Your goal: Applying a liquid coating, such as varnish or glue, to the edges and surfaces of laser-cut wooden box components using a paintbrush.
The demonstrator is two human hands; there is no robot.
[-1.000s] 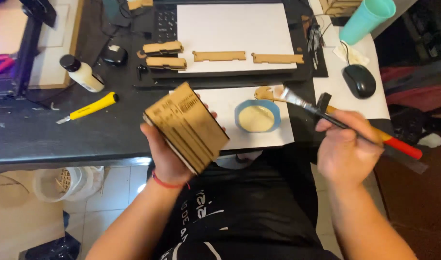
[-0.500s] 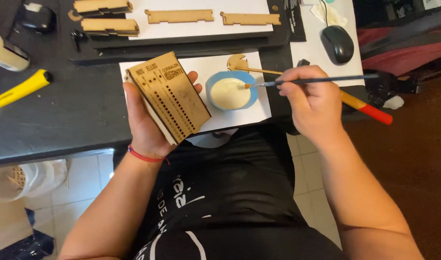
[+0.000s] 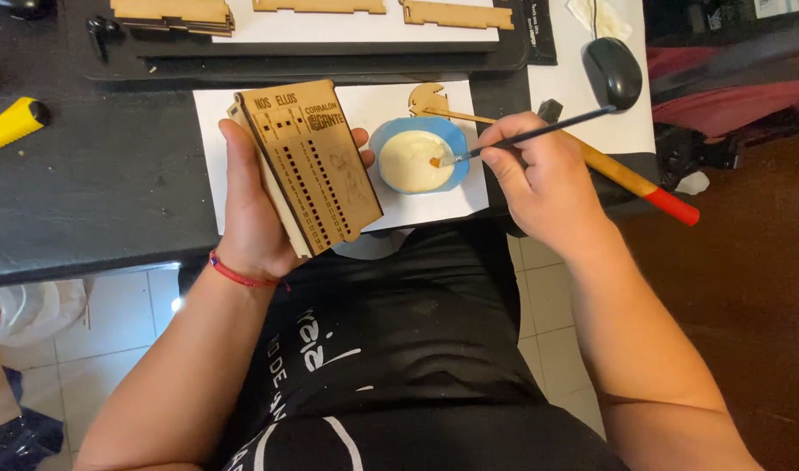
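Observation:
My left hand (image 3: 247,218) holds a stack of thin laser-cut wooden boards (image 3: 317,166) over the desk's front edge, the top board full of small square holes. My right hand (image 3: 539,179) grips a thin dark-handled paintbrush (image 3: 539,133), its tip dipped into a small blue bowl (image 3: 417,160) of cream-coloured paste. The bowl rests on a white sheet of paper (image 3: 216,148) on the black desk (image 3: 94,192). A wooden cut-out piece (image 3: 427,98) lies just behind the bowl.
A hammer with a wooden and red handle (image 3: 644,187) lies under my right hand. A black mouse (image 3: 613,70) sits at the back right, a yellow utility knife (image 3: 11,122) at the left. More wooden cut pieces (image 3: 456,13) lie on a white sheet at the back.
The view has shifted closer and downward. My right hand has brought the brush down from above the bowl's rim, so its tip now rests in the paste. The boards stay in my left hand.

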